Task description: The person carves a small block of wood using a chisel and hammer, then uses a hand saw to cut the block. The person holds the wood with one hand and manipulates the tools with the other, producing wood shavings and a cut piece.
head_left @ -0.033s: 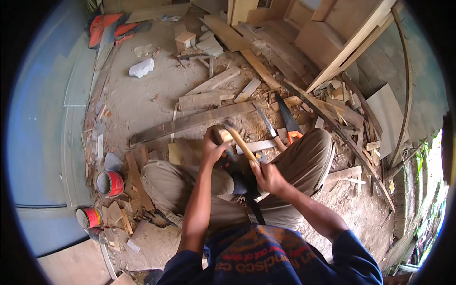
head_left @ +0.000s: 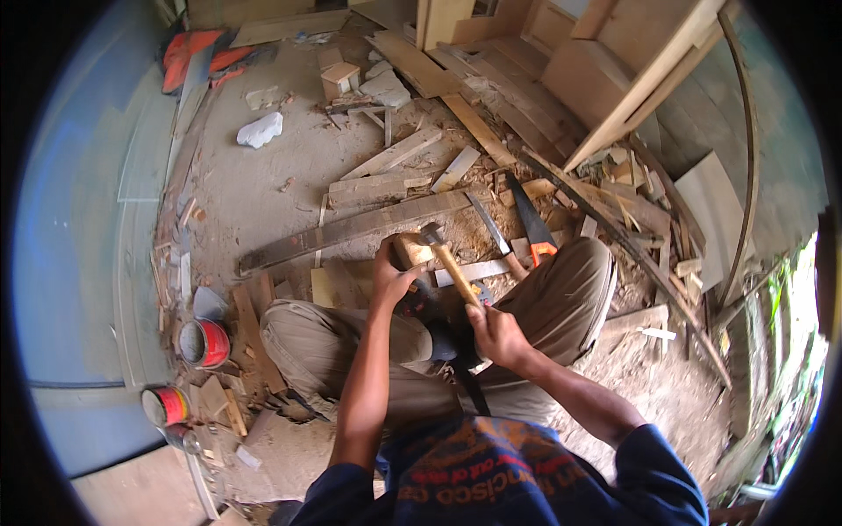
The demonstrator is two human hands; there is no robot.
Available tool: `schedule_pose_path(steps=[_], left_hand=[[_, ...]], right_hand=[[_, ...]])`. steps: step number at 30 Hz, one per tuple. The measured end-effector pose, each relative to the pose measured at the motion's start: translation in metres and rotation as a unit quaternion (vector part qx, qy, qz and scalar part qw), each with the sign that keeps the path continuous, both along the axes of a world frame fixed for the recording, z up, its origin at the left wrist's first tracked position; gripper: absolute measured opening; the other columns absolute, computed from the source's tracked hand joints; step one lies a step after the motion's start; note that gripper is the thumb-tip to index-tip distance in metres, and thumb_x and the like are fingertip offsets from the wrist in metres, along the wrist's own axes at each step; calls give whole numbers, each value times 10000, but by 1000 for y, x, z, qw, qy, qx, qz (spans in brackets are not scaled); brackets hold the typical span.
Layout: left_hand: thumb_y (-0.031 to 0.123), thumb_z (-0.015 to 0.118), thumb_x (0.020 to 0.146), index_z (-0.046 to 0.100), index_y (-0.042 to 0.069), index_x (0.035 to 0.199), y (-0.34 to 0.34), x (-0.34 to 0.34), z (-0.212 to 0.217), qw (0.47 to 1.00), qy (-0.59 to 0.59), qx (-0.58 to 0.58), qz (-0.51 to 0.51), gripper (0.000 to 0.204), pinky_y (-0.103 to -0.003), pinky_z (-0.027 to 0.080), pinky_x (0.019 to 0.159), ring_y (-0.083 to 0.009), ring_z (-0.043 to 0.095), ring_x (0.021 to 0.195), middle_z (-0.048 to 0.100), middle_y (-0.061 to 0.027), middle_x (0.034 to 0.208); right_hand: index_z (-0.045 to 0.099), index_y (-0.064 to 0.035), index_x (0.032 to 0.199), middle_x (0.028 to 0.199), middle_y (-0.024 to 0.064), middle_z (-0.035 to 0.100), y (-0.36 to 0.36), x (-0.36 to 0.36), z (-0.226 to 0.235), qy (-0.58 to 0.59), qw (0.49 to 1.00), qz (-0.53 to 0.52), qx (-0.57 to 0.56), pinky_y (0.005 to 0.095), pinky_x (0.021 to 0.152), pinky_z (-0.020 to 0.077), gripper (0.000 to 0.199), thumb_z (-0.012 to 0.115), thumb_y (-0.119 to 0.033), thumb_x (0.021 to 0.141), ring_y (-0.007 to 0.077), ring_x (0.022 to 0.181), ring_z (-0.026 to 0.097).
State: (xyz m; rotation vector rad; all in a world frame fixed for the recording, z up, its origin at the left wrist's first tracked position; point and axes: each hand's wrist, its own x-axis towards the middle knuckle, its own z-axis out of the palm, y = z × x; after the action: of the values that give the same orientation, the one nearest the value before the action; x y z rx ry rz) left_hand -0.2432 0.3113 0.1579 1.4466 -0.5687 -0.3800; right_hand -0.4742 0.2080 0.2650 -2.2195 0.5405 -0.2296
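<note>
A small wooden block (head_left: 419,253) sits in my left hand (head_left: 391,279), its fingers wrapped round the block's left side. My right hand (head_left: 498,335) grips the wooden handle of a hammer (head_left: 458,278). The hammer's dark metal head is right beside the block's upper right edge; whether they touch I cannot tell. Both hands are in front of my bent legs. Just beyond my right knee lie a handsaw (head_left: 531,219) with an orange handle and a long metal blade (head_left: 489,221) with a brownish handle.
A long dark plank (head_left: 351,228) lies across the floor ahead. Offcuts and shavings surround it. Two paint cans, a larger red one (head_left: 210,344) and a smaller one (head_left: 175,403), stand at left. A curved wooden strip (head_left: 631,245) runs along the right. A wooden cabinet frame (head_left: 649,79) stands behind.
The hammer's head has shifted slightly to the right and its handle stands at a steeper angle. My left hand and the block have hardly moved.
</note>
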Motion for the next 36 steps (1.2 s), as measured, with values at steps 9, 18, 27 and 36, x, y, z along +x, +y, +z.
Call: schedule_pose_path(steps=[9, 18, 27, 36], left_hand=[[26, 882, 689, 540, 17, 1322, 14, 7, -17, 996, -50, 54, 45, 720, -393, 515, 967, -258, 654, 1088, 677, -133, 1186], [9, 873, 675, 525, 2, 1333, 4, 5, -12, 999, -25, 20, 23, 744, -385, 518, 967, -251, 656, 1107, 671, -146, 1201], [29, 880, 684, 549, -13, 1312, -7, 15, -17, 1000, -6, -5, 25, 712, -386, 514, 966, -259, 655, 1104, 676, -150, 1185], [2, 875, 654, 532, 4, 1364, 7, 16, -8, 996, -48, 70, 36, 788, -387, 502, 1018, -265, 638, 1176, 662, -155, 1256]], right_hand=[[472, -50, 923, 612, 9, 450, 11, 45, 137, -410, 870, 29, 271, 257, 404, 302, 579, 437, -614, 1049, 117, 464, 411], [545, -68, 830, 634, -22, 518, -16, 0, 56, -53, 978, -109, 172, 263, 458, 379, 464, 423, -411, 1118, 82, 524, 471], [593, 17, 926, 712, 214, 552, 1, 30, 33, -153, 986, -16, 70, 471, 620, 441, 455, 509, -410, 1058, 389, 706, 562], [483, -68, 836, 629, -36, 415, 6, 22, 135, -324, 900, -12, 293, 254, 456, 311, 534, 446, -549, 1068, 68, 518, 385]])
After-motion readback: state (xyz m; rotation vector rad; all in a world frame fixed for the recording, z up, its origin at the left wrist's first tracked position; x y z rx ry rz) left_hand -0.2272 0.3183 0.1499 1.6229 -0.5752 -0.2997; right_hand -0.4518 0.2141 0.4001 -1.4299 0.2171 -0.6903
